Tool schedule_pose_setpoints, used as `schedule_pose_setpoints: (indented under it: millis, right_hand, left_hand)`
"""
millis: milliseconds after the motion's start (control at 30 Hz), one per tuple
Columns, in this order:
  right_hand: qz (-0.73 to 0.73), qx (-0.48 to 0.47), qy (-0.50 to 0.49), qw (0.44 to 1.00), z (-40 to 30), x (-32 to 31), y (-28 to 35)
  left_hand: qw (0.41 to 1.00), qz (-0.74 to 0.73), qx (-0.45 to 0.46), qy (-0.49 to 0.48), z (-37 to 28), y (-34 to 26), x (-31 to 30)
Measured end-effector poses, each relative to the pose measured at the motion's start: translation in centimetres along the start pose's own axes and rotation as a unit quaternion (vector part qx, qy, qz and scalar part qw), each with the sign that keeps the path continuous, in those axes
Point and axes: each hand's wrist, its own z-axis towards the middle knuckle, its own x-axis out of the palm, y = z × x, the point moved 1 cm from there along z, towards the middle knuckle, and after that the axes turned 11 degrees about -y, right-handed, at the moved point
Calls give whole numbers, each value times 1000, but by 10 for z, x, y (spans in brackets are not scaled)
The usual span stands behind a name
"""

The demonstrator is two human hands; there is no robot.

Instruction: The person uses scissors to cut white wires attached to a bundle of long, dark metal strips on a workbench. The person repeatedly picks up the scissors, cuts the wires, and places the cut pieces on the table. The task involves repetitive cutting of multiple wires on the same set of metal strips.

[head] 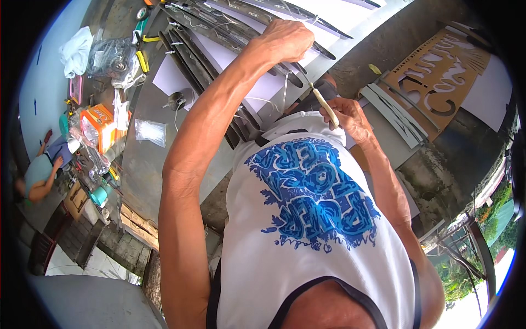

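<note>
My right hand (349,117) pinches the cream handle of a slim hand tool (326,105) in front of my waist. Its thin metal shaft points up and left toward the dark strips. My left hand (285,39) is curled above those strips, and its fingertips are hidden. Long dark narrow strips (193,61) with small fittings lie side by side over white sheets (168,78) on the grey table (141,177). A loose thin pale wire (284,92) loops beneath my left hand. Left of the strips lies a small dark round part (176,100) with a wire.
A clear packet of thin white pieces (150,133), an orange box (100,125) and plastic bags (113,59) lie to the left. Farther left is another person (43,168). On the right, a brown panel with cut-out lettering (441,82) lies beside a pale strip (394,115).
</note>
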Motion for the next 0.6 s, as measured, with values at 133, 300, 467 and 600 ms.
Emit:
schedule_pose_setpoints:
  millis: [133,300,467,600]
  right_hand:
    - [14,0,-3,1000,0,3,3]
    - [52,-14,-1,999,6,6,-9]
    - [99,3,5,995,4,7,-10]
    - [66,-3,-7,998,3,7,-5]
  left_hand:
    - [1000,13,15,23,8,-2,3]
    - [999,10,-32,26,13,-4,4]
    - [995,-9,-92,49,13,-4,14]
    - [988,-24,-124,89,11,-16,-6]
